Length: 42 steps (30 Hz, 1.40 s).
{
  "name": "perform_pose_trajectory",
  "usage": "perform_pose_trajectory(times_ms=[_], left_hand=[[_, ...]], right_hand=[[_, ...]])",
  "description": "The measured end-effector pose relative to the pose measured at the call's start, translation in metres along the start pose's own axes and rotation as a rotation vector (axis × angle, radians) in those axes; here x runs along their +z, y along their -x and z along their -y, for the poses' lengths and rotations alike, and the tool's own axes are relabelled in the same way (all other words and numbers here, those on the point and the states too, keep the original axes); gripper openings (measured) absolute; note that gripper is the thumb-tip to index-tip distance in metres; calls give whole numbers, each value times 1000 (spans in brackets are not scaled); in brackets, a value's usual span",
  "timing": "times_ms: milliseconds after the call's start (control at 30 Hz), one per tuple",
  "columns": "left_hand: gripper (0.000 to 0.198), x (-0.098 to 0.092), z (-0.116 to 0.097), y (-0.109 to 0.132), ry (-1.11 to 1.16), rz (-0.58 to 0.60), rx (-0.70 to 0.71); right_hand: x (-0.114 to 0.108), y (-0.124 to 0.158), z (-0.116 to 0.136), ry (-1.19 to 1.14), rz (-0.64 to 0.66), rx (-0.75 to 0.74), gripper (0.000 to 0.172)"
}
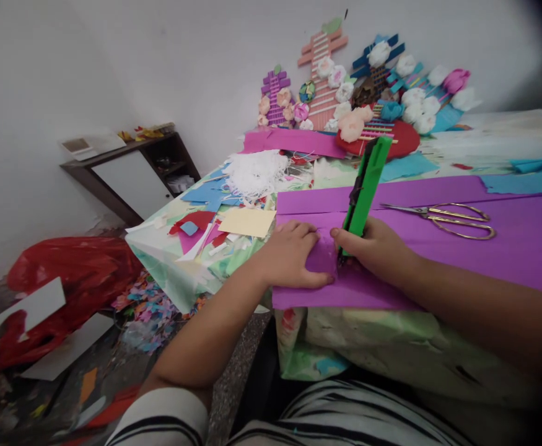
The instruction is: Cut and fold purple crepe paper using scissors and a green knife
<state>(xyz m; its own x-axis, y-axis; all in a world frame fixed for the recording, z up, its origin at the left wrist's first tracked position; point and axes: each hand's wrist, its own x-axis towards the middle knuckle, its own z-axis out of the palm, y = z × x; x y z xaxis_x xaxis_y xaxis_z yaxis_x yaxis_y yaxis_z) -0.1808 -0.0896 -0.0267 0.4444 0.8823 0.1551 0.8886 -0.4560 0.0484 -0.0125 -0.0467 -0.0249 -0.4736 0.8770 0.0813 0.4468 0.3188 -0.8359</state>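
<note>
My right hand (375, 248) is closed around a large green utility knife (370, 179), held almost upright with its lower end at the purple sheet (456, 266). The blade itself is hard to make out. Just left of the knife, my left hand (296, 251) lies on the sheet with its thumb and fingers spread. Rough marks show on the purple surface between the two hands. Beyond my right hand, a pair of gold-handled scissors (461, 220) rests on the sheet, its points toward the knife.
Cream card (247, 222), white shredded strands (256, 173) and coloured scraps cover the table's left part. Decorated stick crafts with paper flowers (324, 80) lean on the wall behind. A low cabinet (129, 179) stands at left, near a red plastic bag (75, 272) on the floor.
</note>
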Motion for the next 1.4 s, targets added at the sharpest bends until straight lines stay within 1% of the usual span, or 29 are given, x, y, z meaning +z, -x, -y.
perform_pose_trajectory(times_ms=[67,133,333,533,633,800,867,967,1167,1333,1400], left_hand=[[74,-1,0,0,-6,5,0],[73,-1,0,-1,-13,2,0],[68,0,0,0,-7,-18,3],[67,2,1,1,0,-36,20],[67,2,0,1,11,-41,16],[68,1,-1,1,19,-20,7],[70,0,-1,1,15,-16,3],[72,0,0,1,10,-12,-2],[72,-1,0,1,10,-19,-3],[69,-1,-1,1,12,-28,20],[68,0,-1,1,20,-26,12]], right_hand=[[0,0,0,-4,-9,-7,25],[0,0,0,12,7,-38,24],[4,-1,1,117,15,-131,25],[5,5,2,193,4,-247,16],[5,5,0,189,1,-236,19],[2,3,1,97,-11,-109,24],[1,4,1,72,5,-94,24],[1,4,2,75,44,-129,23],[3,6,1,130,11,-197,20],[4,8,2,169,45,-226,15],[4,8,2,174,44,-229,16]])
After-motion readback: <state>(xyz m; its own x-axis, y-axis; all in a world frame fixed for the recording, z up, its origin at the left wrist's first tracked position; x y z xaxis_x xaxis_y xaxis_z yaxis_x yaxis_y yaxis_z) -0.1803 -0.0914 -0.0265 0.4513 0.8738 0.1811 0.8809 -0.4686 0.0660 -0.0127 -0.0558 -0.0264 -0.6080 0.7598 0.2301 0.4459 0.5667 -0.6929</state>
